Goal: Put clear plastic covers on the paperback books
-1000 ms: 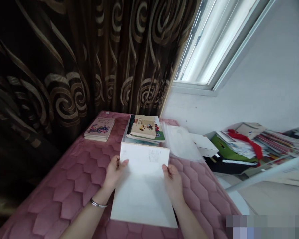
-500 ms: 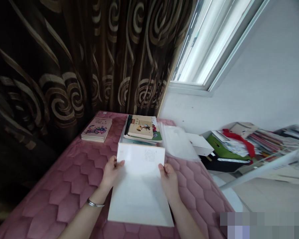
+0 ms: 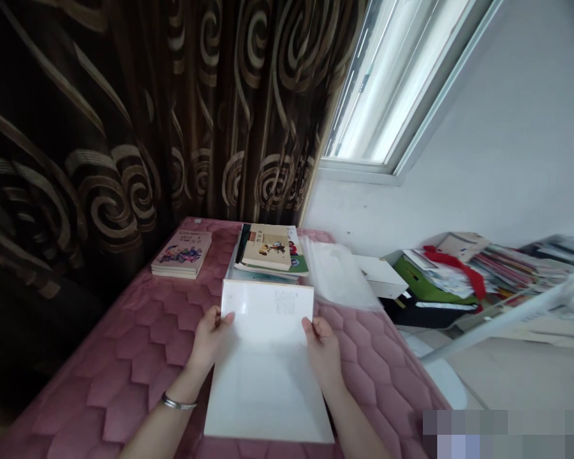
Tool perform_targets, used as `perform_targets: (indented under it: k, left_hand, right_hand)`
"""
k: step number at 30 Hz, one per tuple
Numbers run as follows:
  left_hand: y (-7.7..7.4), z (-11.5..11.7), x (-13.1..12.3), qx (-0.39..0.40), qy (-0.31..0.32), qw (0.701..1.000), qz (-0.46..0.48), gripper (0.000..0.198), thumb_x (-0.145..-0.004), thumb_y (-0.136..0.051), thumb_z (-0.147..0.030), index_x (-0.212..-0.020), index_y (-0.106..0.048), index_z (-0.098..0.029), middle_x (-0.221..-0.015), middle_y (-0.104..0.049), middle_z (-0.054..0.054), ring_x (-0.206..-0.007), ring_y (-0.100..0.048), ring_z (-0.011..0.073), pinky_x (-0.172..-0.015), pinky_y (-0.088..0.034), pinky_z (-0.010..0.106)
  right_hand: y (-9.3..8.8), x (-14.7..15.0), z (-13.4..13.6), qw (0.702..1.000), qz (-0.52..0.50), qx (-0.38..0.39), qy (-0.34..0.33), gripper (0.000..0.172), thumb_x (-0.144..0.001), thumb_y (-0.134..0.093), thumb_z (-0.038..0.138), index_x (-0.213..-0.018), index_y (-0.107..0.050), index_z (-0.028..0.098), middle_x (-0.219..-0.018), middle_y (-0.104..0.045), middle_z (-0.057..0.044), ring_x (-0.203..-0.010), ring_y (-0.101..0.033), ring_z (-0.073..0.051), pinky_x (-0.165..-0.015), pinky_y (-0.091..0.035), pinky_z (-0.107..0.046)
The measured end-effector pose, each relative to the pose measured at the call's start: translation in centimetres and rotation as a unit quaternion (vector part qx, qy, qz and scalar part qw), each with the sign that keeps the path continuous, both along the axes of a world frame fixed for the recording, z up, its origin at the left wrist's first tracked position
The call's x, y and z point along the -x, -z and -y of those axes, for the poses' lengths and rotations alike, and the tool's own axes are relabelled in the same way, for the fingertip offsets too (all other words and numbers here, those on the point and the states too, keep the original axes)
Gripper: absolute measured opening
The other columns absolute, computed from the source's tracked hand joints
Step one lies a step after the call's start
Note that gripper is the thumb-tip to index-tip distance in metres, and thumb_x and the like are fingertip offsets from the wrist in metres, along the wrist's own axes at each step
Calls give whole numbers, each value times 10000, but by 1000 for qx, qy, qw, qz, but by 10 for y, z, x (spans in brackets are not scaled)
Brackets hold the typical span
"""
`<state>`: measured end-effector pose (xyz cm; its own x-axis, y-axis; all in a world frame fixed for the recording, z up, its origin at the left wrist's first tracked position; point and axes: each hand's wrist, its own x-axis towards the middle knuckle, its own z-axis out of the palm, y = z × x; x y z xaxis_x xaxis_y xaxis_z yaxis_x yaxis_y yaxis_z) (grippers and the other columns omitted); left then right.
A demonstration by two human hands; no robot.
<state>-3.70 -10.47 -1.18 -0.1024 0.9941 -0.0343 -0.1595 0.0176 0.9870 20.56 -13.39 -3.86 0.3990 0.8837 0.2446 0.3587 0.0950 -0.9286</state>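
Observation:
A white book (image 3: 266,325) with small print near its top edge is gripped at both sides by my hands. My left hand (image 3: 210,335), with a silver bracelet at the wrist, pinches the left edge, thumb on top. On the opposite edge, my right hand (image 3: 321,341) holds it the same way, fingers curled underneath. Below the print a broad white surface (image 3: 268,395) reaches toward me; whether it belongs to the same book I cannot tell. Just beyond lies a pile of books, topped by a beige illustrated book (image 3: 268,247).
A stack of pink-covered books (image 3: 182,254) sits at the left on the pink quilted bed (image 3: 110,376). Clear plastic sleeves (image 3: 339,274) and a white box (image 3: 380,275) lie to the right. Papers and a green-black bin (image 3: 425,299) stand beyond. A patterned curtain (image 3: 138,115) hangs behind.
The view has shifted slightly, so everything sits a little lower and further left. Both hands keep their grip on the white book, whose top tilts a bit differently, with a glare spot on it.

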Motion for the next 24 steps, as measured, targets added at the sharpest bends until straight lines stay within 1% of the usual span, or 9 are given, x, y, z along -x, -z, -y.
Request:
perform_targets:
  k: [2,4,8,10,13,15,17,20,24]
  left_hand:
    - [-1,0,1,0,19,1000,-5,430,-569,-760,-512,-710,-512,-190,-595,-606,-36,-491,-523,104,-451,-361,191]
    - [0,-1,3,-2,30,1000,-9,432,-574,-757,-523,-690,-517,-184,-572,-586,-44,-480,-504,95,-450,-347,187]
    - [0,-1,3,-1,23,1000,-13,445,-577,-753,-546,-649,-517,-177,-527,-555,-52,-440,-456,81,-430,-312,186]
    - [-4,1,3,2,30,999,-12,442,-575,-759,-543,-689,-549,-171,-570,-601,-31,-472,-499,100,-451,-353,196]
    - [-13,5,1,-13,45,999,-1,462,-554,-795,-491,-811,-595,-164,-725,-684,17,-604,-594,142,-541,-444,220]
    - [-17,7,0,-27,40,999,7,478,-559,-803,-467,-867,-607,-159,-788,-699,34,-658,-613,151,-583,-467,228]
    - [-17,7,-1,-31,26,999,7,453,-594,-778,-487,-848,-616,-148,-745,-688,25,-610,-591,134,-548,-449,217]
    - [-13,6,-2,-22,12,1000,9,437,-620,-743,-526,-777,-614,-139,-634,-644,-7,-495,-519,97,-463,-383,195]
    - [-7,3,-4,-20,-3,1000,17,414,-615,-746,-507,-755,-604,-144,-595,-613,-31,-453,-480,78,-434,-348,184]
  right_hand:
    - [-1,0,0,1000,-1,-1,-2,442,-809,-496,639,-705,-539,212,-655,-602,-4,-630,-531,-179,-585,-415,-274]
    - [-3,1,1,1000,-6,-6,-1,438,-807,-498,635,-716,-551,210,-659,-605,-8,-627,-530,-180,-577,-418,-275]
    - [-7,2,1,1000,-23,-12,-3,421,-799,-519,620,-712,-556,209,-648,-600,-7,-613,-522,-176,-555,-418,-268]
    - [-9,2,0,999,-42,-6,-12,406,-799,-534,601,-708,-551,206,-648,-600,-6,-609,-522,-173,-551,-418,-266]
    - [-10,3,-1,997,-71,-2,-25,394,-789,-559,584,-715,-559,198,-652,-607,-5,-601,-524,-170,-549,-416,-266]
    - [-11,3,-2,996,-82,-5,-27,395,-775,-574,586,-713,-561,195,-639,-602,1,-587,-518,-165,-548,-413,-266]
    - [-13,2,-2,995,-95,-8,-31,397,-763,-585,589,-716,-564,194,-635,-602,4,-582,-518,-164,-549,-415,-268]
    - [-16,2,-1,993,-113,3,-38,409,-734,-608,599,-729,-583,191,-656,-629,-8,-592,-543,-176,-552,-430,-277]
    - [-20,0,0,992,-117,13,-40,431,-693,-627,623,-708,-589,193,-678,-662,-23,-611,-577,-194,-569,-457,-297]
